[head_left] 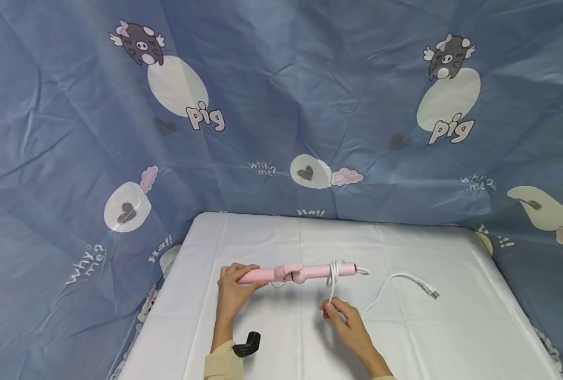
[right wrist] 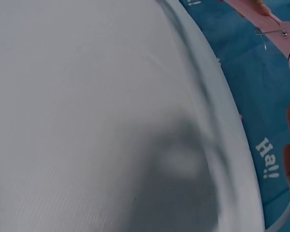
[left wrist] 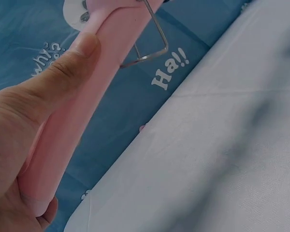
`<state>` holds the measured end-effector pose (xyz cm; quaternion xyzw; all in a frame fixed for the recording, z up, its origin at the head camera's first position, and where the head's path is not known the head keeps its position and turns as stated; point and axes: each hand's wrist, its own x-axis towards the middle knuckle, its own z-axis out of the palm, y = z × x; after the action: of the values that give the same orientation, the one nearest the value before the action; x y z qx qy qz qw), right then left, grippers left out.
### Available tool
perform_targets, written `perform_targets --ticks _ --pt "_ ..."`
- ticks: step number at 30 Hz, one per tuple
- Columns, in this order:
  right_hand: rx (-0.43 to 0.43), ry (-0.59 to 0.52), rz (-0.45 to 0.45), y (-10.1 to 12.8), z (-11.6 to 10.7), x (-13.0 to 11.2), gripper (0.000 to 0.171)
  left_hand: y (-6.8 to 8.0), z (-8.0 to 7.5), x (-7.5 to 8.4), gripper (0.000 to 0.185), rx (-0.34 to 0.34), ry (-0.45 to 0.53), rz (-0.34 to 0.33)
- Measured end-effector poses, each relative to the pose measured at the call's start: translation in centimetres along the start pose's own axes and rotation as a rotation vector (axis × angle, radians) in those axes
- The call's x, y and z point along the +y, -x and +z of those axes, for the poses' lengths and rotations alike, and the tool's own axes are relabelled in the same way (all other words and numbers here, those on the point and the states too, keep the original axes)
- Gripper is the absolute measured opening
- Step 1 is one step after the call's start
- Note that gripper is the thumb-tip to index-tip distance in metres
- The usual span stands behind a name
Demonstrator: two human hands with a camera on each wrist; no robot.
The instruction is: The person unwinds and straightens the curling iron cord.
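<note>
Our left hand (head_left: 234, 287) grips the curling iron (head_left: 300, 273), lying crosswise; our right hand (head_left: 345, 316), just below it, pinches the cord (head_left: 333, 279) looped around its handle.

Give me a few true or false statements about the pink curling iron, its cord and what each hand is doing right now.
1. The left hand grips the pink curling iron at its left end. True.
2. The white cord is wound several turns around the curling iron. True.
3. The plug is held in the right hand. False: the plug lies on the white table cloth, off to the right, and the right hand pinches the cord just below the iron.
4. The curling iron stands upright on the table. False: it is held lying level, left to right.
5. The backdrop behind the table is plain red. False: it is blue with cartoon pigs.
</note>
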<state>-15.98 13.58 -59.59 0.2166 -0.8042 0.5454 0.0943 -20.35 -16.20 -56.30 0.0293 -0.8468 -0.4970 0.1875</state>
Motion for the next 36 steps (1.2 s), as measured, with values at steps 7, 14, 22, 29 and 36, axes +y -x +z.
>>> perform_targets --ticks 7,14,22,29,36 --pt "0.022 0.105 -0.112 0.3 -0.9 -0.6 0.030 0.1 0.1 0.2 0.043 -0.030 -0.031 -0.002" --pt "0.015 0.167 -0.155 -0.1 -1.9 -1.6 0.030 0.0 0.2 0.2 0.044 -0.037 -0.043 -0.004" --pt "-0.009 0.204 -0.201 -0.1 -2.9 -2.5 0.027 0.4 0.2 0.1 0.040 -0.056 -0.069 -0.013" --pt "-0.010 0.251 -0.223 -0.8 -3.8 -3.3 0.025 0.6 0.1 -0.2 0.040 -0.049 -0.073 -0.004" --pt "-0.045 0.265 -0.269 -1.6 -4.9 -3.9 0.027 0.7 -0.1 -0.3 0.043 -0.043 -0.075 0.010"
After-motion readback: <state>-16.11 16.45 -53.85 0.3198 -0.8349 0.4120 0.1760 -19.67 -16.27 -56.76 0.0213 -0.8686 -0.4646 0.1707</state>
